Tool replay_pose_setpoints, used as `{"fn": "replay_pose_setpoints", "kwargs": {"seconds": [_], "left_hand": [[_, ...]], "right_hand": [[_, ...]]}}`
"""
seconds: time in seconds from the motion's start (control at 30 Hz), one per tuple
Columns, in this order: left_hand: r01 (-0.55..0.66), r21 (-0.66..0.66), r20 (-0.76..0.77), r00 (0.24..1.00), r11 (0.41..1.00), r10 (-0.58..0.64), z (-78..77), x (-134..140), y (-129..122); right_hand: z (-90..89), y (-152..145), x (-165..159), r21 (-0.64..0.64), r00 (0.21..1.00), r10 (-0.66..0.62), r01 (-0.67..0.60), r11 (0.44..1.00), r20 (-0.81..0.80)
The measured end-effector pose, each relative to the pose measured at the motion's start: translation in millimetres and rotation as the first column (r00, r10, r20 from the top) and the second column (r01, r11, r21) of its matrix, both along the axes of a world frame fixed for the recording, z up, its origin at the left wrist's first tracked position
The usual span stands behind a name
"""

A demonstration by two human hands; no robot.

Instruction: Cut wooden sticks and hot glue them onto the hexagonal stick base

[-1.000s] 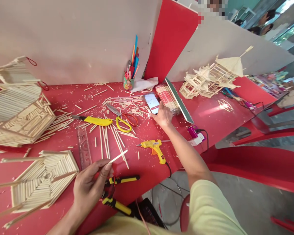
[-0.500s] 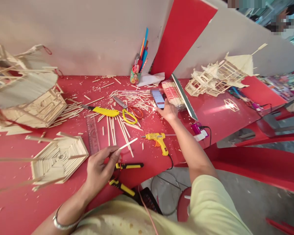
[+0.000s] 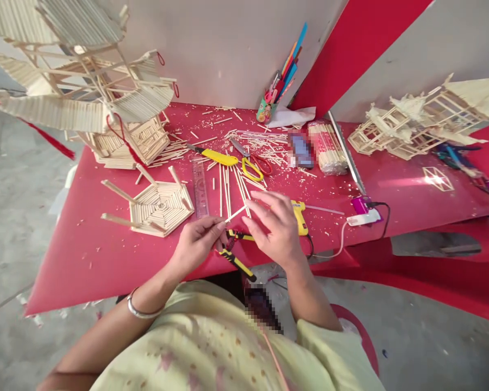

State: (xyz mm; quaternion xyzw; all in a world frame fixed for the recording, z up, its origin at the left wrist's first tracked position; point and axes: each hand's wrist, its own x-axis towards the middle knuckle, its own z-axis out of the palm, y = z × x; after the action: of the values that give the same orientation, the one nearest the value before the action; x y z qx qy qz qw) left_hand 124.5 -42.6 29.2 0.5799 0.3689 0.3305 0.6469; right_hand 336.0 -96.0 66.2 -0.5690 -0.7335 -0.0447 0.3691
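- Cream-coloured stick (image 3: 235,214), short and thin, pinched between the thumb and fingers of the left hand (image 3: 201,241), above the near edge of the red table (image 3: 77,233).
- Its long axis slants away from the body and to the right, the free end pointing at the fingertips of the right hand.
- Right hand (image 3: 271,228): fingers loosely spread, thumb apart, nothing gripped; whether a fingertip touches the stick's end, I cannot tell.
- Just beneath both hands lies a tool with yellow-and-black handles (image 3: 240,266), handles splayed, its head hidden by the left hand.
- Yellow glue gun (image 3: 299,217) close behind the right hand, which covers its front part.
- Past the hands, loose sticks (image 3: 221,190) fan across the table, with a clear ruler (image 3: 200,187) beside them on the left.
- Beyond those, a yellow cutter knife (image 3: 220,157) and open scissors (image 3: 246,156) amid wood scraps.
- Left of the ruler, a hexagonal stick platform (image 3: 161,206) with posts; behind it, a tiered stick model (image 3: 81,111) with red cords.
- Farther right, a phone (image 3: 303,151), blurred, next to a packet of sticks (image 3: 328,146).
- Pen cup (image 3: 264,111) near the wall; another stick model (image 3: 411,106) leans far right.
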Motion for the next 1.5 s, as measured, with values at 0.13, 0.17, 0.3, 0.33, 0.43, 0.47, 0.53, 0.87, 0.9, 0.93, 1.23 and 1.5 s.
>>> {"fn": "replay_pose_setpoints", "kwargs": {"seconds": [0.13, 0.17, 0.3, 0.33, 0.43, 0.47, 0.53, 0.87, 0.9, 0.93, 1.23, 1.5], "left_hand": [[0.01, -0.047, 0.039, 0.999, 0.999, -0.009, -1.2, -23, -10], [-0.006, -0.025, 0.033, 0.999, 1.0, 0.007, -2.3, -28, -14], [-0.091, 0.175, -0.059, 0.993, 0.98, 0.102, -9.3, -44, -27], [-0.094, 0.248, -0.092, 0.988, 0.964, 0.12, -11.3, -46, -29], [-0.069, 0.477, -0.189, 0.966, 0.876, 0.179, -17.0, -53, -33], [-0.057, 0.549, -0.217, 0.954, 0.834, 0.208, -18.8, -55, -33], [-0.025, 0.663, -0.265, 0.927, 0.748, 0.266, -22.4, -57, -34], [-0.024, 0.783, -0.275, 0.884, 0.622, 0.379, -35.8, -63, -37], [-0.043, 0.78, -0.264, 0.881, 0.624, 0.391, -35.2, -63, -37], [-0.057, 0.773, -0.262, 0.879, 0.631, 0.399, -34.3, -62, -38], [-0.105, 0.766, -0.217, 0.887, 0.635, 0.408, -36.5, -58, -35], [-0.142, 0.767, -0.222, 0.857, 0.626, 0.466, -34.6, -54, -35]], "right_hand": [[-4.5, 4, -23, -0.04, 0.993, 0.099, -0.097, 0.994, 0.061], [-4.5, 5, -27, -0.029, 0.992, 0.103, -0.101, 0.994, 0.067], [-4.2, 0, -44, -0.017, 0.988, 0.113, -0.112, 0.994, 0.104], [-4.6, -1, -48, -0.029, 0.986, 0.127, -0.125, 0.992, 0.11], [-7.8, -7, -56, -0.088, 0.976, 0.179, -0.169, 0.982, 0.124], [-9.3, -9, -58, -0.108, 0.973, 0.186, -0.172, 0.979, 0.135], [-12.4, -11, -61, -0.134, 0.969, 0.181, -0.159, 0.978, 0.168], [-19.3, -12, -72, -0.1, 0.937, 0.202, -0.181, 0.978, 0.285], [-20.0, -13, -74, -0.099, 0.944, 0.185, -0.164, 0.982, 0.275], [-21.0, -14, -75, -0.098, 0.95, 0.168, -0.147, 0.984, 0.265], [-32.8, -20, -85, -0.034, 0.966, 0.063, -0.057, 0.998, 0.251], [-38.2, -19, -94, -0.007, 0.965, -0.003, 0.005, 1.0, 0.262]]}}
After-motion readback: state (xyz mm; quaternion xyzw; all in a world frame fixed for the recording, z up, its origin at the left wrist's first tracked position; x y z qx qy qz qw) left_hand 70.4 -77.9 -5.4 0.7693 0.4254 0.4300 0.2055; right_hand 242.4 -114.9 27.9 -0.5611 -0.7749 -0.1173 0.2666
